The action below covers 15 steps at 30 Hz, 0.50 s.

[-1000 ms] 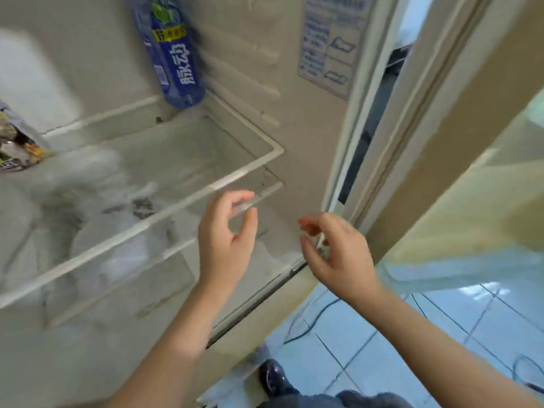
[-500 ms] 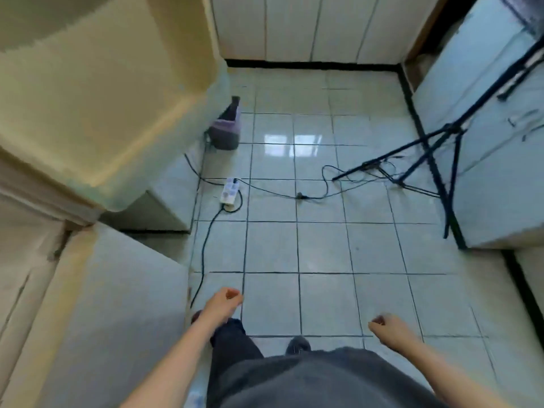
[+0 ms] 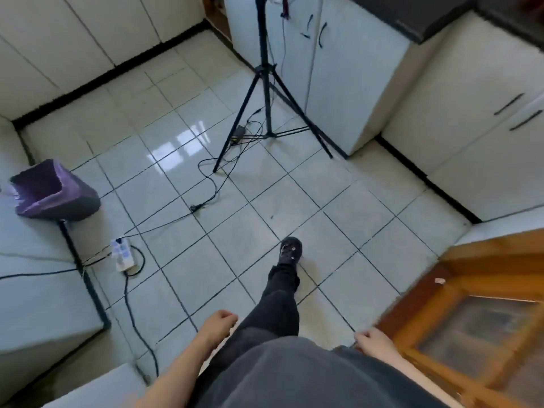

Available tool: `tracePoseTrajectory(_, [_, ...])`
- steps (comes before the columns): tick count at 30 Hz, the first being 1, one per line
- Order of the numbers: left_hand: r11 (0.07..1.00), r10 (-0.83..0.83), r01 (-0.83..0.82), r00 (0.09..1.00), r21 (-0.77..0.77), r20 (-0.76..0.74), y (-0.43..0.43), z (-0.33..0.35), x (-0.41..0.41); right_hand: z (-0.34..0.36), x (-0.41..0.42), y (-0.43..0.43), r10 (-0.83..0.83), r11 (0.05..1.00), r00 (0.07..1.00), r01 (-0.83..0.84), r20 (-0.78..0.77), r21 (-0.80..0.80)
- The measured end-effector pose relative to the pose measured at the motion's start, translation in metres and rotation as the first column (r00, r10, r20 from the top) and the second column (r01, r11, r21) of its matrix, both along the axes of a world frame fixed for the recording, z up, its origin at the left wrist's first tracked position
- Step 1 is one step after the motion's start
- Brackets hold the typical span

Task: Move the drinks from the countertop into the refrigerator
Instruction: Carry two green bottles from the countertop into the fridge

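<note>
Swinging round from half a second ago, the view has carried the purple-lined bin (image 3: 53, 191) over to the left edge and brought the black tripod (image 3: 265, 83) to the upper middle, and the yellowish refrigerator door has left the view. One dark shoe (image 3: 290, 250) has stepped forward onto the pale, glossy tiled floor (image 3: 176, 160), whose dark grout lines run diagonally.

Both arms hang low beside a grey shirt (image 3: 309, 378). The left grip (image 3: 219, 320) is released, fingers loosely curled on nothing. The right grip (image 3: 372, 341) is just as slack and also carries nothing.

The drinks lie outside this view. A dark bench (image 3: 418, 16) crosses the upper right corner above cream cabinets (image 3: 471, 136) with dark handles. Taller white cabinets (image 3: 338, 83) stand just behind the tripod.

Black cables (image 3: 210, 184) trail over the tiles from the tripod's feet to a white power strip (image 3: 123, 254) lying near the bin. A wooden door (image 3: 485, 319) with a glass panel fills the lower right, blurred. Along the far wall a black skirting strip (image 3: 117, 70) borders white panels.
</note>
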<state>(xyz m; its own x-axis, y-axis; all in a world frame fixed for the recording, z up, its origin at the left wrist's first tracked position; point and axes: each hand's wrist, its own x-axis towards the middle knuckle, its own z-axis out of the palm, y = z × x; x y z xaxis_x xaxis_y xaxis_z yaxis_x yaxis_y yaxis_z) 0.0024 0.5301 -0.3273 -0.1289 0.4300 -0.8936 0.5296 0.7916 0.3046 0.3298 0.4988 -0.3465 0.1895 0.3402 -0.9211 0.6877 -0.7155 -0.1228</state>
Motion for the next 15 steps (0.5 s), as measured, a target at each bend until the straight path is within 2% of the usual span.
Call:
tracePoseTrajectory(2, [0.994, -0.111, 0.111, 0.994, 0.008, -0.026, 0.049, -0.010, 0.023, 0.000, 0.022, 0.019, -0.090, 0.996, 0.995, 0.089, -0.043, -0.014])
tracePoseTrajectory(4, [0.948, -0.318, 0.319, 0.947, 0.016, -0.053, 0.106, -0.021, 0.055, 0.003, 0.049, 0.038, -0.210, 0.977, 0.977, 0.211, -0.046, 0.025])
tracePoseTrajectory(6, [0.847, -0.528, 0.530, 0.847, 0.033, -0.059, 0.169, -0.027, 0.091, 0.008, 0.075, 0.054, -0.359, 0.929, 0.933, 0.358, -0.008, 0.093])
tracePoseTrajectory(8, [0.700, -0.710, 0.714, 0.698, 0.021, -0.092, 0.227, -0.027, 0.130, 0.019, 0.098, 0.066, -0.525, 0.842, 0.851, 0.518, 0.006, 0.148])
tracePoseTrajectory(11, [0.530, -0.832, 0.845, 0.535, 0.071, -0.150, 0.313, -0.018, 0.197, 0.033, 0.128, 0.082, -0.689, 0.713, 0.724, 0.669, 0.035, 0.210])
tracePoseTrajectory(15, [0.466, -0.845, 0.875, 0.485, 0.133, -0.224, 0.404, -0.012, 0.281, 0.039, 0.159, 0.095, -0.840, 0.531, 0.541, 0.804, 0.040, 0.268])
